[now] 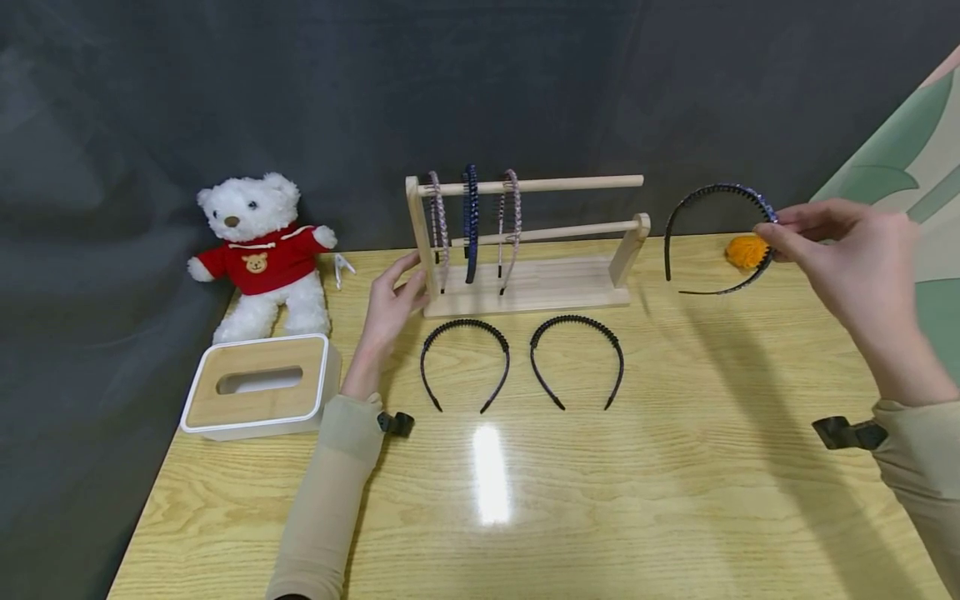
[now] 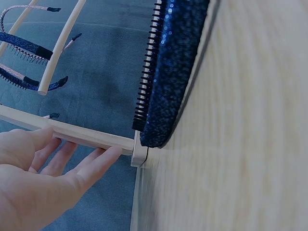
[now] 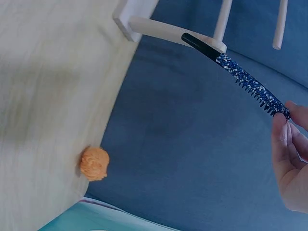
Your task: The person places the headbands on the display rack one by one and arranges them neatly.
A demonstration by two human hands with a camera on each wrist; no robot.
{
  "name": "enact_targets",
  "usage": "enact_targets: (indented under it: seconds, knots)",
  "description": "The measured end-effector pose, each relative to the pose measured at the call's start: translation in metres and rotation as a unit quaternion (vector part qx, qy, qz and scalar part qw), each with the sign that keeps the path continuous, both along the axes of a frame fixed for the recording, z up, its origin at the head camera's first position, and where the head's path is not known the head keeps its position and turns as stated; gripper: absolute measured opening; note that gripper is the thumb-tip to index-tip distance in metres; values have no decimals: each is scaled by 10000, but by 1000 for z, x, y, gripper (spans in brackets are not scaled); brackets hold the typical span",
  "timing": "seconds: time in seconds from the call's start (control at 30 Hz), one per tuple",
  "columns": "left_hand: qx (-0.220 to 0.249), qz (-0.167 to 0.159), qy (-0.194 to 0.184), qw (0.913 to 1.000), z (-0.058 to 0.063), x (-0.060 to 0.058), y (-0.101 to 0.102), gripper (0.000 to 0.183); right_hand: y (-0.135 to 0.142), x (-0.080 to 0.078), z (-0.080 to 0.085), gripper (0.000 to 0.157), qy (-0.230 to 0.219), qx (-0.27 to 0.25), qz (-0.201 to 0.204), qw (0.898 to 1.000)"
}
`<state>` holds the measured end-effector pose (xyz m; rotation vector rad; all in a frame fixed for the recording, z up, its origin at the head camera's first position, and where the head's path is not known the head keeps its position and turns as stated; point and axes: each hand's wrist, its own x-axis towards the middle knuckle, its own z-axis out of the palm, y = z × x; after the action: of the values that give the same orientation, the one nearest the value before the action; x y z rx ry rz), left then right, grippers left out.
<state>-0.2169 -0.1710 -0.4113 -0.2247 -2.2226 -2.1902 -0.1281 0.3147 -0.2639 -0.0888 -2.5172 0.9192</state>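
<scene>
My right hand point(image 1: 855, 250) pinches a dark headband point(image 1: 717, 187) by one side, in the air right of the wooden headband rack point(image 1: 525, 287). In the right wrist view, this headband point(image 3: 248, 82) shows blue and silver glitter with comb teeth inside. My left hand point(image 1: 393, 296) holds the rack's left upright between thumb and fingers; in the left wrist view, the fingers lie along that upright point(image 2: 91, 134). From the upper rod hang a pink headband point(image 1: 441, 212), a navy one point(image 1: 471, 217) and another pink one point(image 1: 516, 208), toward the left end.
Two dark headbands, a left one point(image 1: 465, 322) and a right one point(image 1: 576, 319), lie before the rack. At the left are a white teddy bear point(image 1: 255, 208) in red, a tissue box point(image 1: 202, 400) and a small white clip point(image 1: 341, 268). An orange fluffy ball point(image 1: 742, 252) sits back right.
</scene>
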Motion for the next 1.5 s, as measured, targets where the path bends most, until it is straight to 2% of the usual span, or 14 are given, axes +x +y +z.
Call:
enact_targets:
  seconds: [0.17,0.37,0.5,0.93,1.17,1.3,1.5]
  knots:
    - [40,29,-34,10000,0,0,0,46,0,1,7,10,119,-193,23,9997]
    - [27,27,-64,10000,0,-1,0,46,-1,0,13,21,194,-392,39,9990]
    - [6,28,-51,10000,0,0,0,46,-4,-1,17,21,173,-593,58,9981]
    - [-21,33,-35,10000,1,0,0,46,-13,-6,27,26,656,-278,107,9974]
    - [-47,33,-42,10000,1,0,0,47,-18,-9,30,15,811,-467,194,9954]
    - [-54,42,-29,10000,0,0,0,46,-22,-10,31,22,866,-440,127,9952]
    - [-45,62,-47,10000,0,0,0,47,-27,-11,35,18,719,-547,81,9959]
